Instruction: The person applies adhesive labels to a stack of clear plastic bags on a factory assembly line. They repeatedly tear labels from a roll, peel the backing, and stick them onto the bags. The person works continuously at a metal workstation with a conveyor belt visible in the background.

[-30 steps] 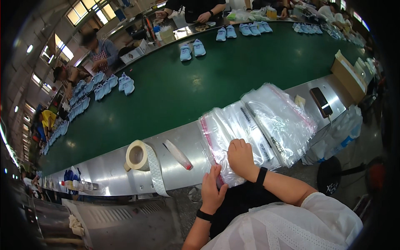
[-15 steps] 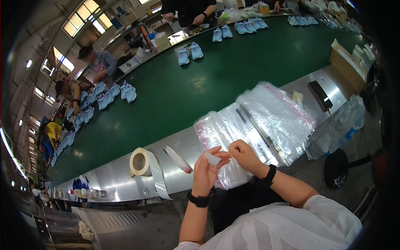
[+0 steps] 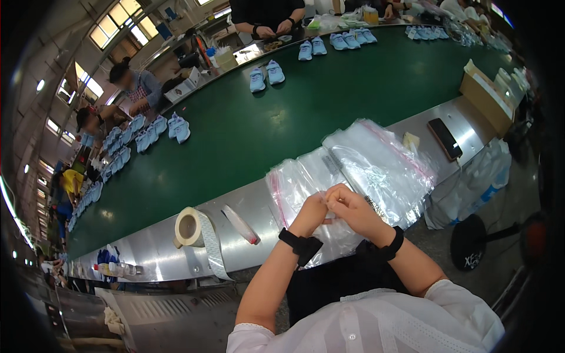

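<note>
My left hand [image 3: 310,214] and my right hand [image 3: 349,207] meet over the near edge of a steel ledge [image 3: 147,250], fingertips pinched together on the top edge of a clear plastic bag [image 3: 306,182] with a red zip strip. That bag lies on a pile of the same clear bags [image 3: 376,159] spread across the ledge to the right. Both wrists wear black bands.
A roll of white tape [image 3: 189,227] with a loose tail and a flat white strip [image 3: 240,224] lie left of my hands. A dark phone [image 3: 444,138] and a cardboard box [image 3: 485,97] sit to the right. Pairs of light blue shoes [image 3: 266,75] ride a green belt [image 3: 247,129]; people work on its far side.
My left hand has come up from below the ledge to join my right hand at the bag's edge. The right hand shifted from pressing flat on the pile to pinching.
</note>
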{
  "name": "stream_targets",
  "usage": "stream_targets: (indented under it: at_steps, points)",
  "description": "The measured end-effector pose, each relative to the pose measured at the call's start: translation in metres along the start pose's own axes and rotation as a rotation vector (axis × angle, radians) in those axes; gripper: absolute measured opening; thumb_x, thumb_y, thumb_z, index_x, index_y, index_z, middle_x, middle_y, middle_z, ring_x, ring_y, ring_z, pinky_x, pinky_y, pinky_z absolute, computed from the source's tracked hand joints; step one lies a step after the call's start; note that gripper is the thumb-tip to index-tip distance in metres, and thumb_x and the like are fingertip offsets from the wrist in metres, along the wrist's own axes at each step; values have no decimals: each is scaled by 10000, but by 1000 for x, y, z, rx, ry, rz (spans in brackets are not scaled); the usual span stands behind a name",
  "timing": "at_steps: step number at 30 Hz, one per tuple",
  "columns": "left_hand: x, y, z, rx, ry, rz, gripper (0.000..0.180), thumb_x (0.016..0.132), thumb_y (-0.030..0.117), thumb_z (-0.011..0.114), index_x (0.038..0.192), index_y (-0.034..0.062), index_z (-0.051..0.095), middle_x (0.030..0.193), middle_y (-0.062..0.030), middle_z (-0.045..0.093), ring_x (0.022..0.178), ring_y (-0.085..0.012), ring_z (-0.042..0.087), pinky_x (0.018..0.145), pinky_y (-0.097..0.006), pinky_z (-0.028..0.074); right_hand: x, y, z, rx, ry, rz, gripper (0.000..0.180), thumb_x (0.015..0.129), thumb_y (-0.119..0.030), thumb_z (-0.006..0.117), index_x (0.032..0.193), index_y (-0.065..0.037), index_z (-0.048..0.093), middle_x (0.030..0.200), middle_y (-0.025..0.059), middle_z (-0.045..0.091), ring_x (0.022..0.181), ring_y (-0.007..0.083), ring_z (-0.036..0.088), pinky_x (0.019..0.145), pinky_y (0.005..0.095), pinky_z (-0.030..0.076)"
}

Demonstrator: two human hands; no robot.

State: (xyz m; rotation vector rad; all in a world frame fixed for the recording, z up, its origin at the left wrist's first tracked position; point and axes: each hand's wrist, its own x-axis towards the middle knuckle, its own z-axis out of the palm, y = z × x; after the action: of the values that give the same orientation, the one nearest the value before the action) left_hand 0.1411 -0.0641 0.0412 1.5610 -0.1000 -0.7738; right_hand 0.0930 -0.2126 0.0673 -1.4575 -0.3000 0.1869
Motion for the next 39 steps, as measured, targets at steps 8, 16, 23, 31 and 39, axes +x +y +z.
stream_targets:
  at_steps: [8,16,23,31,39]
  points:
    - [-21,-35,-21,-883,-259,-110,429,961,415,418,1137,24,427,1271,-237,478,1102,-331,553,844,-480,511,-47,24,14,-612,-74,-289,528,735,-164,707,1192,-21,483,1213,158,466,1107,359,465,937,417,382]
    - [-99,-17,-14,-770,78,-25,486,983,353,371,1302,-11,329,1258,-229,474,1105,-336,542,868,-451,488,-50,30,37,-1125,-27,-411,456,681,-140,710,1094,-40,545,1096,109,550,1001,295,540,791,374,458]
    - [-122,-38,8,-437,80,148,322,970,192,415,1212,-11,474,1180,-188,547,1028,-298,587,804,-375,515,-27,25,26,-465,180,-23,113,848,-137,554,905,-46,588,880,64,611,697,229,618,586,298,498]
    - [-115,-70,2,-673,415,222,555,959,173,423,1418,33,144,1254,-232,482,1034,-344,582,833,-399,512,-53,4,-103,51,881,66,124,900,-147,511,896,-34,562,809,48,601,647,110,591,526,211,446]
    - [-225,-183,-24,-770,983,38,234,925,220,520,1030,17,571,877,-70,633,740,-168,623,579,-265,502,-113,53,-171,-587,1134,-45,105,901,-90,507,982,-27,531,874,36,521,772,107,481,691,232,404]
